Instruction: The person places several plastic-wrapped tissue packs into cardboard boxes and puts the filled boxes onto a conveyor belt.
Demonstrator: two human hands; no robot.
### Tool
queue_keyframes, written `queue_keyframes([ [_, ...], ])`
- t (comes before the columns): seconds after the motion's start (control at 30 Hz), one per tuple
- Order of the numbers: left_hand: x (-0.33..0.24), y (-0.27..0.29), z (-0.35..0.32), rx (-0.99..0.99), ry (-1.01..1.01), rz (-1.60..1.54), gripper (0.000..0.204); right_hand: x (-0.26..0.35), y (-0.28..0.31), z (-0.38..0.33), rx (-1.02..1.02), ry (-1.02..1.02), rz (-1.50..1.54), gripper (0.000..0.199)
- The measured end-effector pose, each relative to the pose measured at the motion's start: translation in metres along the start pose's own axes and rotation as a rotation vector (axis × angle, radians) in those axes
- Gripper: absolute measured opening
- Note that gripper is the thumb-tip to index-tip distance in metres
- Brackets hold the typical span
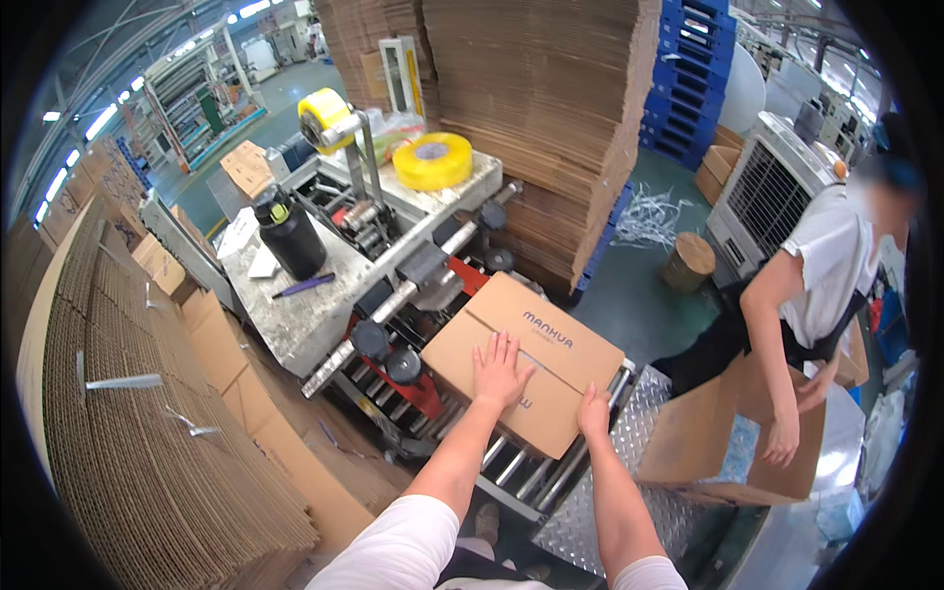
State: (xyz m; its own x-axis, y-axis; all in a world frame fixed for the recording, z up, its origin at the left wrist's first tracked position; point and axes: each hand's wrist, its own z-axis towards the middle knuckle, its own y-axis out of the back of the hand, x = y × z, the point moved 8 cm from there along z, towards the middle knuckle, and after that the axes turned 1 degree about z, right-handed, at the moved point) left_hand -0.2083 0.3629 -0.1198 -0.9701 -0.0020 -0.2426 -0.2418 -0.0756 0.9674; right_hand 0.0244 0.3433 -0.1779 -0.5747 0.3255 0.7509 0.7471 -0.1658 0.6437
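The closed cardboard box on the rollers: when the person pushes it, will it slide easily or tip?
The cardboard box will probably glide easily, since it rests on metal rollers. It looks unlikely to tip: it is low and wide, with the left hand flat on top and the right hand at its near edge. Its flaps lie closed, so it should stay fairly stiff.

A single head-worn fisheye view looks steeply down and forward from above the person's own forearms, close over a closed cardboard box (526, 359) on a roller conveyor (511, 472). Its wide field bends straight edges toward the rim, taking in the carton-sealing machine (393, 265) ahead and stacked flat cartons (147, 433) at left.
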Motion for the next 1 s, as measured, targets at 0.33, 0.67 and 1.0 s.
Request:
queue_keyframes([
  [0.33,0.059,0.208,0.023,-1.029,-0.176,-0.515,0.022,-0.022,-0.031,-0.067,0.628,0.037,0.425,0.045],
  [0.67,0.328,0.326,-0.005,-1.156,0.765,-0.148,0.105,-0.303,0.11,-0.24,0.538,-0.396,-0.31,0.045],
  [1.0,0.376,0.291,0.041,-1.177,0.403,-0.525,0.117,-0.267,0.234,-0.406,0.293,-0.704,-0.033,0.048],
])
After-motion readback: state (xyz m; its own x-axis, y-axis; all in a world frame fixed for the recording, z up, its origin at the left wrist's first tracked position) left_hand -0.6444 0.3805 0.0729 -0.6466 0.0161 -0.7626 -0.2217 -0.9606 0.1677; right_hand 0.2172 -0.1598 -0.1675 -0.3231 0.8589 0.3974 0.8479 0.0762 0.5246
